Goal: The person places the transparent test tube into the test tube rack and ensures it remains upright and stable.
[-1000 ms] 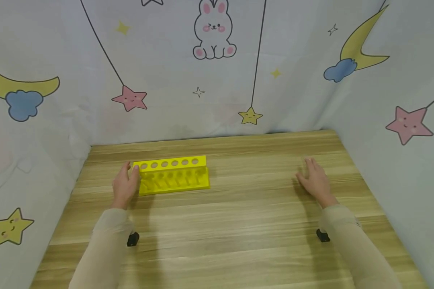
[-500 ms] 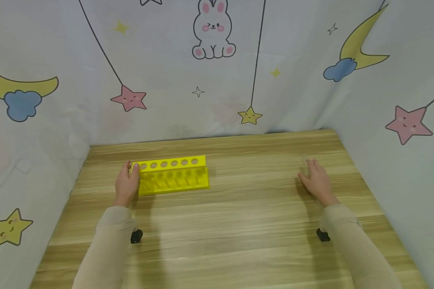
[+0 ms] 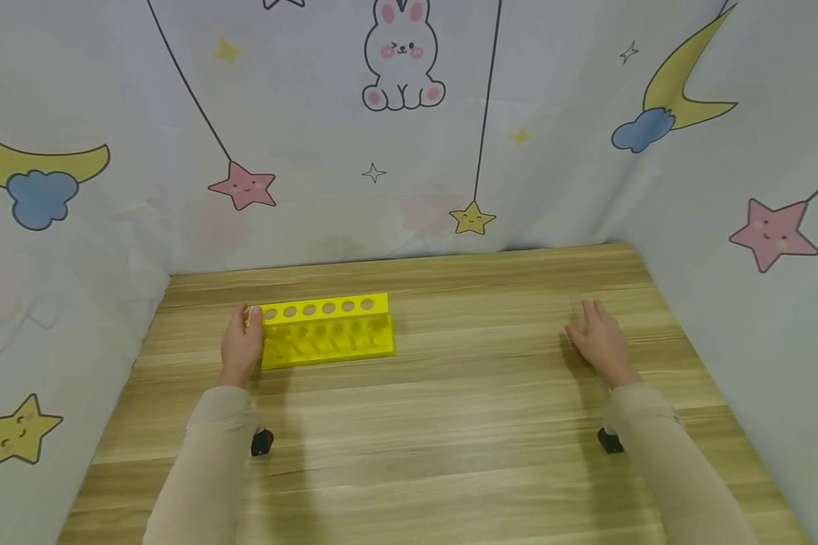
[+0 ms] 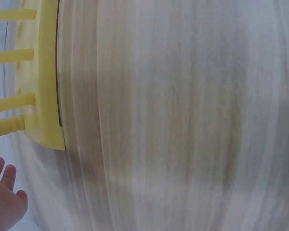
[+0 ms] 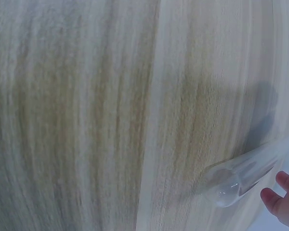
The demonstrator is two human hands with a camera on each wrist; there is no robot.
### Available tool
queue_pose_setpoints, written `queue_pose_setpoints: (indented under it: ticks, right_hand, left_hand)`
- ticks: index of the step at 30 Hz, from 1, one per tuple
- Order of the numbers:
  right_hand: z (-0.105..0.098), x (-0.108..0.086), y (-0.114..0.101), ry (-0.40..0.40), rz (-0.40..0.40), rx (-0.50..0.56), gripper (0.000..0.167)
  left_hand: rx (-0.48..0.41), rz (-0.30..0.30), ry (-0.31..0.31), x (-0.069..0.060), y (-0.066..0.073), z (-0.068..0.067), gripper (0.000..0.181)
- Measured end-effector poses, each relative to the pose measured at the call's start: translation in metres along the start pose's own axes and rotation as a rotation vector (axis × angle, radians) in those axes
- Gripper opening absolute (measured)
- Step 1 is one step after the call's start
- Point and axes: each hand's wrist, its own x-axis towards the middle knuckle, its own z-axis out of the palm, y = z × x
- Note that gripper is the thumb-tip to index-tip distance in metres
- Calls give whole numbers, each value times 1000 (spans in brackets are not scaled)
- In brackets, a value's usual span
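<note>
Nothing is gripped by unclenched left hand or right hand; the clear tube right of the rack should be pinched lightly

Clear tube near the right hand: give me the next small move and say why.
I'd probably close the right hand gently round the clear tube: the right wrist view shows it close beside the fingers, which are not curled round it, and no tube shows in the yellow rack.
</note>
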Motion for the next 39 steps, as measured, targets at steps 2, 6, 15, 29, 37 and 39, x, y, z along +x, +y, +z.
queue_pose_setpoints:
  ticks: [2,6,15,29,37,39]
  right_hand:
    - [0,0,1,3,1,-5,63]
    - [1,1,3,9,5,-4,63]
    - [2,2,6,-7,30,30,62]
    - [-3,4,7,-14,55,59,62]
    - [-6,3,5,3,42,54,60]
    - [-5,3,6,10,40,53,60]
  left_hand:
    - [-5,-5,0,-1,1,0,65]
    - [-9,-12,-3,-1,2,1,65]
    - [-15,-10,14,0,5,1,61]
    - [-59,-5,8,1,12,1,60]
    - [-104,-79,-11,3,18,1,58]
    - [-121,-79,-6,4,17,2,58]
